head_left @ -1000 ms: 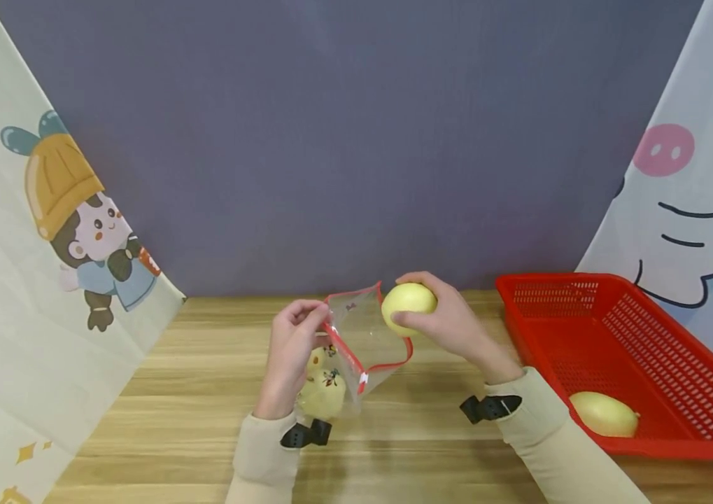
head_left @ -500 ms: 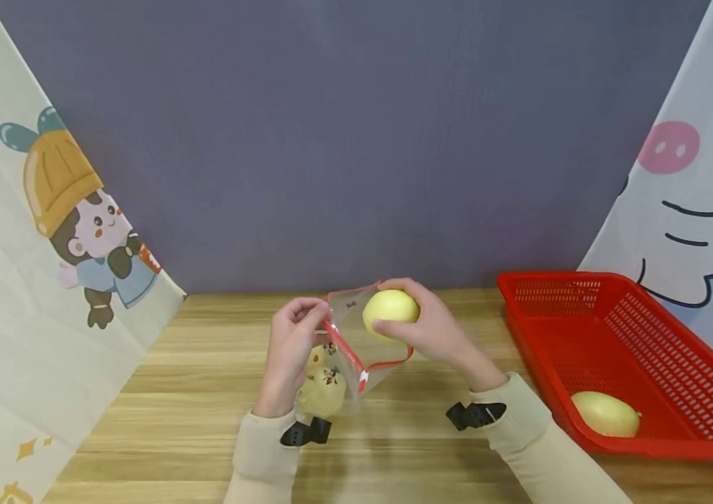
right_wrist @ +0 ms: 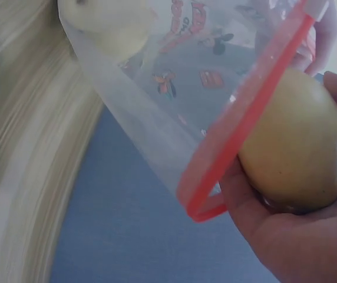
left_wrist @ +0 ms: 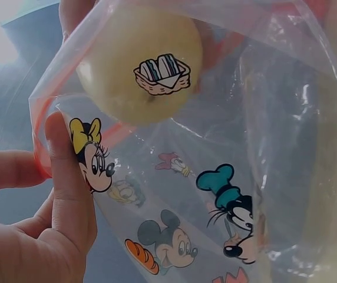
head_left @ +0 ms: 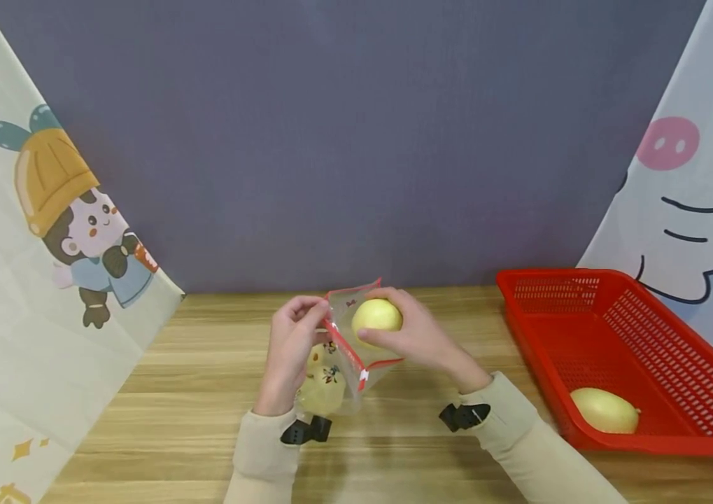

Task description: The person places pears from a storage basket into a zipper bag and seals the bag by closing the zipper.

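Observation:
My left hand (head_left: 296,343) pinches the near left rim of a clear zip bag (head_left: 362,369) with a red zip edge and cartoon prints. The bag's mouth is spread apart. In my right hand (head_left: 415,332) I grip a smooth, pale yellow oval fruit (head_left: 378,316), held within the mouth between thumb and fingers. The left wrist view shows this fruit (left_wrist: 142,65) through the printed film. Lower in the bag, pale yellow fruit (head_left: 321,390) lies toward the left, partly covered by prints and my left hand.
A red plastic basket (head_left: 583,343) with perforated walls stands on the right, holding another pale yellow fruit (head_left: 604,411). The wooden table (head_left: 192,420) ends at a grey-blue backdrop (head_left: 343,140). Cartoon-printed cloths hang at both sides.
My right hand has moved left and slightly down, taking the fruit from beside the bag's right rim into its mouth. My left hand keeps its hold, nearly still.

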Tool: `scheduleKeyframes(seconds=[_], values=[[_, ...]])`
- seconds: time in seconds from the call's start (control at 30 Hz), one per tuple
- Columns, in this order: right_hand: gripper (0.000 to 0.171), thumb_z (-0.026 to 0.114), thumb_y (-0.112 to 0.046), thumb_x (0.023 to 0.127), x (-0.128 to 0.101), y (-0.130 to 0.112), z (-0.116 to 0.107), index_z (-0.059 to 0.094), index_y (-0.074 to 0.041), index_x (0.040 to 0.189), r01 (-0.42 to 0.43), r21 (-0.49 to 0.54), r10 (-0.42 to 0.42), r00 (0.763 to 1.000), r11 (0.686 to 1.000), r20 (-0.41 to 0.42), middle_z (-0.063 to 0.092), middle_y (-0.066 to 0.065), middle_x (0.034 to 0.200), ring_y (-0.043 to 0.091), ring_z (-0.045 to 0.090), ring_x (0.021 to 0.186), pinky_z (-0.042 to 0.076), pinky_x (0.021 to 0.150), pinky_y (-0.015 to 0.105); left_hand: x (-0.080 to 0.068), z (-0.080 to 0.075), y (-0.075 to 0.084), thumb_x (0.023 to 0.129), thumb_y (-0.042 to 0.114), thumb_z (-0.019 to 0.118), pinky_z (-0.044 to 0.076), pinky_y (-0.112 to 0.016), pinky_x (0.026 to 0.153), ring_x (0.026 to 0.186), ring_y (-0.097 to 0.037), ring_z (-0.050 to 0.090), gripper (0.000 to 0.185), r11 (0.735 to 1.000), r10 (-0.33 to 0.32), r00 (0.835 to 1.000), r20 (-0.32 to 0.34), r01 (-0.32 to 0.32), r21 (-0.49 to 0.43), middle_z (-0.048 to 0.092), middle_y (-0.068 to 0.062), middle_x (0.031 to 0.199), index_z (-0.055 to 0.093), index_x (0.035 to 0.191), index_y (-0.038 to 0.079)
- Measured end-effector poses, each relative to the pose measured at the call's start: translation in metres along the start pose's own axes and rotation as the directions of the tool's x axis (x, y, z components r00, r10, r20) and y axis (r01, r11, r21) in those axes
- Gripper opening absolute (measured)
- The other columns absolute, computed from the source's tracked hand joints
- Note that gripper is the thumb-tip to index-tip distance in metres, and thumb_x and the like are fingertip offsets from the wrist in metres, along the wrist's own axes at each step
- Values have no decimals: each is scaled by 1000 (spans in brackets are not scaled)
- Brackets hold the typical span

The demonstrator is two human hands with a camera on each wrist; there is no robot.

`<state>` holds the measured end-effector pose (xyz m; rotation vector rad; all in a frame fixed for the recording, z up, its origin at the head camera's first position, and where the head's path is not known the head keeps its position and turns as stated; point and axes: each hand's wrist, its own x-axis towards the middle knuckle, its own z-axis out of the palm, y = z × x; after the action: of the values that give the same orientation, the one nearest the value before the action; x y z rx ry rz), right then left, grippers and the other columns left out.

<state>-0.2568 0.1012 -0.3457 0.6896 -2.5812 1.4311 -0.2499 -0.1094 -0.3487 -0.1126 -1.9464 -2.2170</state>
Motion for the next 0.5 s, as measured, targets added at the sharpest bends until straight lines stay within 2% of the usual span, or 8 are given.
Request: scheduleKeyframes(seconds=[0.37,0.5], values=[[56,81,-41,84,3,3,14,62,-24,133,-44,-58,46,998,997,37,60,5,122,22,58,96,54,68,34,1,1,-1,100,4,62,62,-30,63,72,-17,62,12,1000,-10,1000,6,10,-26,63,-9,85,64,104,-6],[55,79,-42,85,4,2,16,62,-26,135,-51,-82,55,997,995,50,60,5,120,22,57,95,54,67,33,1,1,-1,100,6,63,62,-31,64,73,-19,62,17,1000,-9,1000,3,9,-20,63,-9,86,63,107,-9]])
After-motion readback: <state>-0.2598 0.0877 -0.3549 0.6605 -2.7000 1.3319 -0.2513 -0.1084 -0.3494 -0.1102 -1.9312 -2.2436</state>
